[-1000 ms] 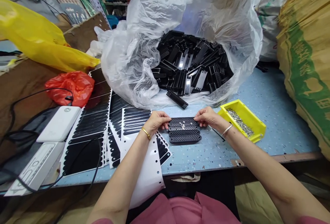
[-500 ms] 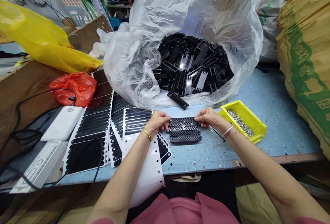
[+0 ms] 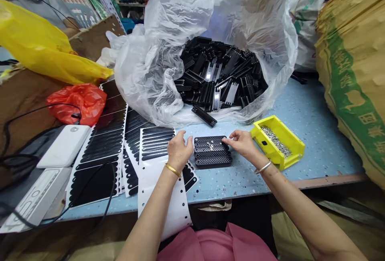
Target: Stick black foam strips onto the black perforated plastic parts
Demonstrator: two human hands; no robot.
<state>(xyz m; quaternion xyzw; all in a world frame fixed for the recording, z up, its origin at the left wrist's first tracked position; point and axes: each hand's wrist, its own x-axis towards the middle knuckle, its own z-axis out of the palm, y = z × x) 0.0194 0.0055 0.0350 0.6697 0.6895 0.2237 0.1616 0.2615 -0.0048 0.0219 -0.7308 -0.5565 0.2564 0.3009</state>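
Observation:
Several black strips with a lattice pattern [image 3: 213,160] lie side by side on the blue speckled table. Small silvery nut-like pieces [image 3: 211,145] are scattered on the upper strips. Just left of the strips is my left hand [image 3: 179,150], thumb and fingers apart, holding nothing. My right hand [image 3: 242,144] reaches in from the other side; a fingertip touches the right end of the uppermost strips, with a gap between thumb and forefinger. Right of that hand stands a yellow bin [image 3: 296,154] with many small metal pieces [image 3: 278,141].
Behind the strips, a large clear plastic bag [image 3: 164,64] bulges with black strips [image 3: 222,72]. One loose strip [image 3: 204,116] lies before it. Sheets of black stickers [image 3: 99,164], a white box [image 3: 63,144] and cables sit left. A woven sack [image 3: 357,72] stands right.
My left hand has drawn off the left end of the strips and its fingers have spread. My right hand stays at the right end, its fingers loosened. The view has shifted slightly.

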